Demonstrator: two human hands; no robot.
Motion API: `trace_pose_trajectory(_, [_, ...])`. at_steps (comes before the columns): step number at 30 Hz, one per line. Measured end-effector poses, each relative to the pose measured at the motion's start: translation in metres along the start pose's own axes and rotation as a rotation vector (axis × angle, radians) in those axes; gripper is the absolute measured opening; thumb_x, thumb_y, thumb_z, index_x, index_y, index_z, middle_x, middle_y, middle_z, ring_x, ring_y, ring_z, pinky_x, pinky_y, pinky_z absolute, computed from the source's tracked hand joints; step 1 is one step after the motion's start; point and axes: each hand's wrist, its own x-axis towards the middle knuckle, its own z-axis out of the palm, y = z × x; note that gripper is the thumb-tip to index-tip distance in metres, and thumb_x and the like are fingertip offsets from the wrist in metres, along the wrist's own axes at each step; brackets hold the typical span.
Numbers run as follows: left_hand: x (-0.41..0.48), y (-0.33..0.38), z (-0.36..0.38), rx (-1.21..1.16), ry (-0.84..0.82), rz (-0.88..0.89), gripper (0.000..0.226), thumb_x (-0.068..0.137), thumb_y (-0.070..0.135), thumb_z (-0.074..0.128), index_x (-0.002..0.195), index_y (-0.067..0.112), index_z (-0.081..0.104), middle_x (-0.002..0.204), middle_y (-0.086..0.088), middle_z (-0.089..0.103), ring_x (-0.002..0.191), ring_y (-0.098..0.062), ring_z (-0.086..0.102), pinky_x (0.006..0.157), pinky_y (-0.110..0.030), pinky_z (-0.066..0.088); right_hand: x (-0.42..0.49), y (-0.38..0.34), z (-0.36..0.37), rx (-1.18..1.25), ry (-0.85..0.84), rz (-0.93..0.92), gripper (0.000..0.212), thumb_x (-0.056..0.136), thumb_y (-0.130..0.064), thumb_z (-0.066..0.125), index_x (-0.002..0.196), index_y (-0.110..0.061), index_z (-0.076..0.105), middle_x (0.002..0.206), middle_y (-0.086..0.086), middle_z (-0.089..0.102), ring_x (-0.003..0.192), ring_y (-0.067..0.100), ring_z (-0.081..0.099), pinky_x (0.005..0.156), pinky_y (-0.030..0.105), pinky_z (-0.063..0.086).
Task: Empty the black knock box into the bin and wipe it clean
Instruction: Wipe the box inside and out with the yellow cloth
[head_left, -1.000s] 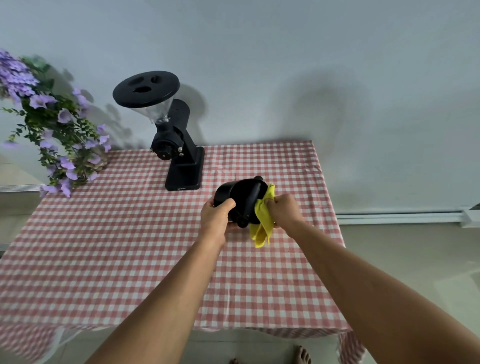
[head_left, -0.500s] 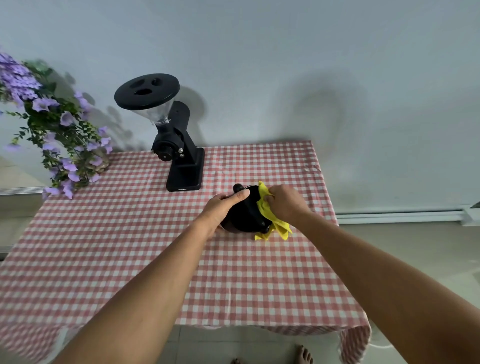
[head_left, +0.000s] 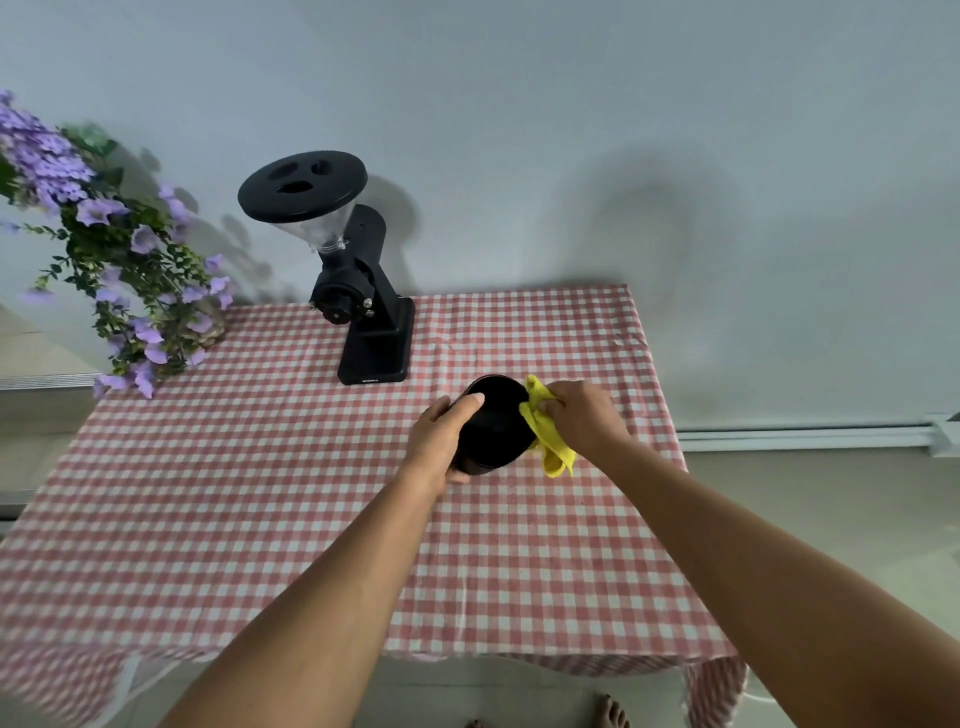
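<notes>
The black knock box (head_left: 496, 423) stands on the red-checked tablecloth (head_left: 260, 493), right of the table's middle. My left hand (head_left: 444, 441) grips its left side, thumb over the rim. My right hand (head_left: 584, 418) presses a yellow cloth (head_left: 548, 436) against the box's right side; the cloth's loose end hangs down onto the table. The inside of the box is dark and I cannot see its bottom. No bin is in view.
A black coffee grinder (head_left: 363, 291) with a clear hopper stands just behind the box. Purple flowers (head_left: 114, 260) overhang the table's far left corner. The wall runs behind the table, and the table's right edge is close to my right hand.
The knock box was tilted and lifted a second ago; it now stands on the table. My right hand with the cloth has shifted along the box's right side.
</notes>
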Motion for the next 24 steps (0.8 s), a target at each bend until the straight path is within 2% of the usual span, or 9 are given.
trace_pose_trajectory(3, [0.000,-0.005,-0.004,-0.094,0.011,-0.068,0.068,0.068,0.067,0.074,0.127,0.033,0.061,0.128,-0.004,0.062,0.110,-0.030,0.063,0.078,-0.054,0.061,-0.011,0.002,0.001,0.155,0.112,0.001,0.022,0.096,-0.018,0.051,0.098,-0.020,0.072,0.085,-0.001,0.071,0.083,0.022,0.065,0.060,0.024,0.045])
trace_pose_trajectory(6, [0.001,-0.007,-0.003,-0.063,-0.009,-0.115,0.074,0.064,0.074,0.072,0.126,0.033,0.062,0.128,-0.007,0.064,0.110,-0.033,0.064,0.075,-0.058,0.061,-0.025,-0.005,0.010,0.132,0.182,-0.114,0.032,0.094,-0.021,0.056,0.125,-0.027,0.064,0.115,0.001,0.070,0.103,0.024,0.065,0.084,0.028,0.049])
trace_pose_trajectory(8, [0.003,-0.008,0.002,-0.030,-0.013,-0.152,0.085,0.056,0.081,0.068,0.126,0.034,0.063,0.128,-0.008,0.065,0.109,-0.036,0.065,0.069,-0.059,0.061,-0.031,-0.009,0.024,0.081,0.140,-0.187,0.034,0.092,-0.021,0.058,0.126,-0.026,0.063,0.124,0.001,0.066,0.109,0.025,0.062,0.090,0.032,0.048])
trace_pose_trajectory(10, [0.005,-0.006,0.006,0.033,-0.012,-0.167,0.082,0.061,0.084,0.062,0.124,0.033,0.063,0.123,-0.010,0.066,0.105,-0.036,0.066,0.066,-0.056,0.062,-0.033,-0.011,0.040,0.033,0.121,-0.265,0.030,0.093,-0.023,0.058,0.122,-0.024,0.067,0.132,0.001,0.060,0.116,0.024,0.058,0.093,0.033,0.048])
trace_pose_trajectory(12, [0.005,-0.002,0.008,0.079,-0.016,-0.177,0.077,0.068,0.085,0.055,0.123,0.032,0.063,0.119,-0.012,0.067,0.101,-0.035,0.068,0.067,-0.054,0.063,-0.033,-0.009,0.054,-0.053,0.146,-0.298,0.030,0.094,-0.033,0.058,0.121,-0.027,0.068,0.136,0.001,0.056,0.117,0.025,0.056,0.089,0.038,0.051])
trace_pose_trajectory(14, [0.003,0.000,0.007,0.102,-0.017,-0.190,0.076,0.071,0.084,0.053,0.123,0.030,0.062,0.117,-0.013,0.067,0.099,-0.035,0.069,0.069,-0.053,0.063,-0.032,-0.007,0.062,-0.138,0.188,-0.335,0.030,0.093,-0.039,0.058,0.120,-0.030,0.068,0.130,0.002,0.060,0.109,0.028,0.058,0.081,0.042,0.054])
trace_pose_trajectory(18, [0.002,0.003,0.004,0.045,0.005,-0.213,0.060,0.079,0.068,0.066,0.119,0.024,0.063,0.111,-0.011,0.066,0.097,-0.033,0.068,0.073,-0.054,0.063,-0.024,0.000,0.059,-0.343,0.220,-0.467,0.031,0.077,-0.022,0.080,0.107,-0.025,0.073,0.100,0.007,0.070,0.076,0.032,0.067,0.050,0.039,0.056])
trace_pose_trajectory(20, [0.002,0.004,0.001,0.001,-0.010,-0.216,0.055,0.077,0.063,0.072,0.115,0.024,0.063,0.106,-0.007,0.065,0.095,-0.032,0.066,0.076,-0.057,0.062,-0.019,0.002,0.052,-0.447,0.214,-0.483,0.035,0.075,-0.016,0.081,0.108,-0.022,0.072,0.095,0.008,0.068,0.074,0.032,0.066,0.049,0.037,0.054])
trace_pose_trajectory(24, [0.002,0.010,-0.004,0.020,-0.080,-0.212,0.044,0.077,0.063,0.074,0.102,0.028,0.065,0.103,-0.004,0.065,0.097,-0.032,0.065,0.079,-0.056,0.061,-0.015,0.002,0.046,-0.451,0.181,-0.382,0.030,0.093,-0.011,0.058,0.123,-0.013,0.058,0.112,0.009,0.057,0.092,0.031,0.063,0.067,0.036,0.048])
